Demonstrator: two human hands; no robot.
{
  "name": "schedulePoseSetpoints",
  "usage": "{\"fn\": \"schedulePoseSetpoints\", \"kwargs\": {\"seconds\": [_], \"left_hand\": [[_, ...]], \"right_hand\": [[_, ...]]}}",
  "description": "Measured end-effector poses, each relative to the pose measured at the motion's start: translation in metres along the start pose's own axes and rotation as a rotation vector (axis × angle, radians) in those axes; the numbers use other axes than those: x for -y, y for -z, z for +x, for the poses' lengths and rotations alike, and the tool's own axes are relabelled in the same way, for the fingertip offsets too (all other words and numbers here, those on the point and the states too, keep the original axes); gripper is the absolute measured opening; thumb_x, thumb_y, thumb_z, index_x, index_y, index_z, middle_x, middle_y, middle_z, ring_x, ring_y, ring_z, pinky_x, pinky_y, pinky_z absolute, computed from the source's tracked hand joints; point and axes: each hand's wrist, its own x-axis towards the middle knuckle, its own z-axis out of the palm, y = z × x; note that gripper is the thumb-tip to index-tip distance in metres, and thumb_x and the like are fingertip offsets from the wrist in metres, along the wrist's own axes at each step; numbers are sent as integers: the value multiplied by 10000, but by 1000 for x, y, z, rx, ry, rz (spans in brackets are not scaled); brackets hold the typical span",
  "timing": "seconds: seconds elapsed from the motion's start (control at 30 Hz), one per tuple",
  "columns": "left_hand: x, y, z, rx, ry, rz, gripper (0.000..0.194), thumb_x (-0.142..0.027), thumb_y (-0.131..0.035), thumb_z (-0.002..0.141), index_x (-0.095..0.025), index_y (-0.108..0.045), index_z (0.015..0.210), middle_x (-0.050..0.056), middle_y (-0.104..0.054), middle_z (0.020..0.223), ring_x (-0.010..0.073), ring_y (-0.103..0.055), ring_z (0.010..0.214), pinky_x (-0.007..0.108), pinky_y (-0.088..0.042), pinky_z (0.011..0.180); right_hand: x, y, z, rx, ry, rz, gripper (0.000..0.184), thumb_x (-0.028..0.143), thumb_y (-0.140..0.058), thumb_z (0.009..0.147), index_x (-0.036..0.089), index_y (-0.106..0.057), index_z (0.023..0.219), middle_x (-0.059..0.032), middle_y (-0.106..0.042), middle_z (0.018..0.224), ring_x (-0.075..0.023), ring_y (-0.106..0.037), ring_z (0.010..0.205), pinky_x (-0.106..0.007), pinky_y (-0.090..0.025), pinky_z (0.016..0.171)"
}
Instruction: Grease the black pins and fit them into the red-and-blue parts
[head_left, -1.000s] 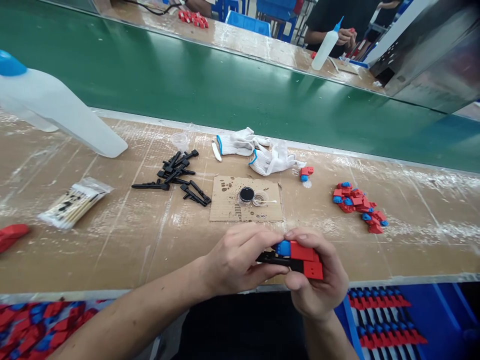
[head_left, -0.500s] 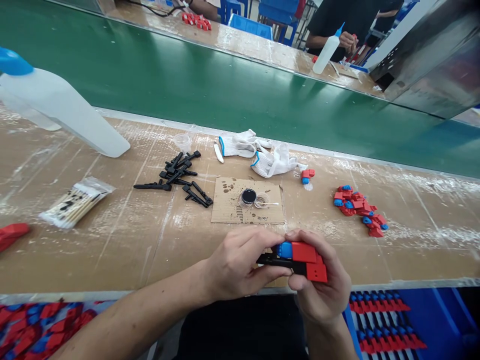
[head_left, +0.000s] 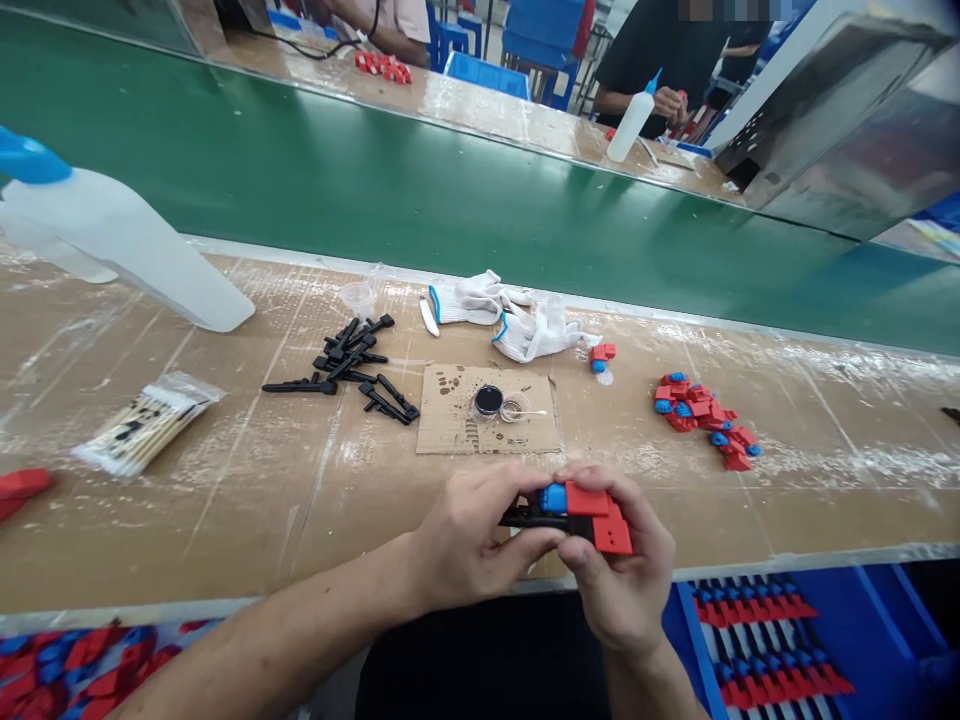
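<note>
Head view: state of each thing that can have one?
Left hand: closed on black part
Right hand: closed on red-and-blue piece
Gloves: off, crumpled
Black-filled cup: open
Swab bag: holds swabs; seal unclear
Big bottle: blue top on
Far bottle: upright
Blue bin: open, partly filled

Between the left hand (head_left: 469,530) and right hand (head_left: 626,565), the red block (head_left: 613,532) shows more of its holed face beside the black part (head_left: 551,520). Well right of the right hand, a dark object (head_left: 952,413) has entered view.
</note>
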Motion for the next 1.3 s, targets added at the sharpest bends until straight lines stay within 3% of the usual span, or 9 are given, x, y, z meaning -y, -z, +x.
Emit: {"fn": "schedulePoseSetpoints", "kwargs": {"seconds": [0.1,0.23,0.37,0.47,0.63,0.77,0.93,1.13,1.3], "left_hand": [[1,2,6,124,232,-130,283,-397,-654,953,-140,-660,1073,66,-751,882,164,-702,746,246,-552,687],[1,2,13,396,517,-461,551,-561,-441,1029,-137,-626,731,31,-636,618,119,-573,576,235,-466,615],[0,-4,11,491,617,-576,623,-617,-384,1028,-153,-530,639,-7,-516,525,87,-446,476,216,-377,516],[-1,-7,8,507,653,-599,612,-605,-427,1020,-164,-459,598,-28,-443,523,73,-362,468,211,-289,471],[-5,-2,8,441,589,-608,520,-631,-530,963,-151,-555,766,-33,-456,605,91,-400,526,215,-336,494],[-13,9,13,415,338,-323,263,-364,-590,971,-127,-655,879,-11,-547,662,94,-440,568,223,-352,544],[-15,15,13,382,170,-201,186,-290,-628,952,-130,-685,878,0,-631,659,85,-501,527,211,-372,511],[-11,5,8,201,23,-394,434,-318,-902,750,-160,-715,1109,83,-768,906,166,-729,757,232,-583,674],[-10,-4,2,106,105,-462,413,-344,-919,717,-189,-748,1059,61,-759,911,150,-736,766,209,-605,676]], "right_hand": [[-5,12,9,56,-16,-13,395,480,-787,828,254,-666,1128,-57,-687,1014,-212,-685,936,-323,-593,800],[-6,25,13,180,-35,31,280,359,-824,810,240,-700,1032,-31,-670,911,-181,-659,837,-294,-575,750],[-9,25,1,198,-171,265,447,318,-824,810,280,-662,1226,-31,-681,1010,-153,-674,798,-256,-575,677],[-13,24,-7,204,-179,316,437,395,-843,780,267,-702,1173,-56,-658,1067,-187,-672,899,-281,-582,722],[-15,22,-10,128,-93,267,387,449,-862,741,248,-701,1029,-54,-646,972,-205,-646,896,-323,-575,759],[-11,22,-10,150,-10,237,411,485,-845,756,262,-660,1048,-50,-653,951,-207,-654,887,-337,-584,765],[-6,25,-11,178,38,212,435,458,-863,748,268,-636,1067,-45,-650,961,-193,-641,848,-322,-573,728],[-7,13,-14,102,15,324,500,566,-867,691,278,-605,1004,-16,-599,897,-176,-588,787,-301,-523,689],[-4,0,-19,29,-43,370,508,616,-835,695,298,-602,1015,-19,-583,968,-161,-590,826,-280,-547,736]]}}
